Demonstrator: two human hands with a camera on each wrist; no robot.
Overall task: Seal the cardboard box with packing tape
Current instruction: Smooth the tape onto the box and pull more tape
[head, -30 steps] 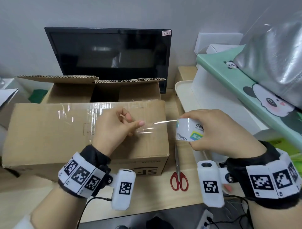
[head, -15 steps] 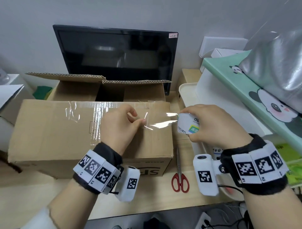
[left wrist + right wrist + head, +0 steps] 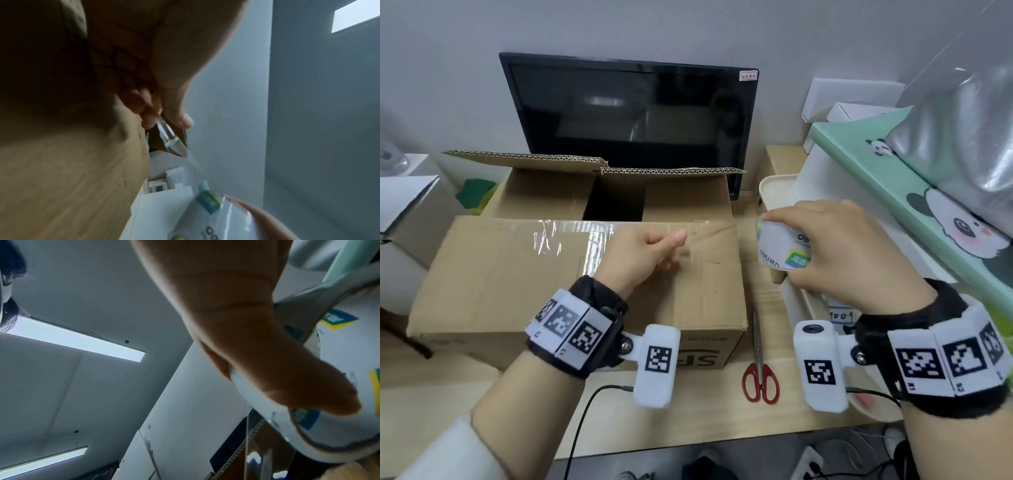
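Note:
A closed brown cardboard box (image 3: 517,281) lies in front of me, with clear tape (image 3: 571,231) stuck along its far top edge. My left hand (image 3: 673,251) hovers over the box's right part and pinches the end of a clear tape strip (image 3: 717,229) between thumb and fingers. The strip runs right to a white tape roll (image 3: 796,260), which my right hand (image 3: 780,245) grips just past the box's right edge. In the left wrist view the pinched tape strip (image 3: 167,136) shows above the box (image 3: 61,178). The right wrist view shows my thumb across the tape roll (image 3: 339,366).
Red-handled scissors (image 3: 758,370) lie on the wooden table right of the box. An open cardboard box (image 3: 619,192) and a black monitor (image 3: 630,106) stand behind. A cream tray (image 3: 774,188) and a panda-print box (image 3: 928,205) crowd the right side.
Both hands have carried the stretched strip away from me, from the middle of the box top toward its far right edge. The strip now hangs lower, close to the cardboard.

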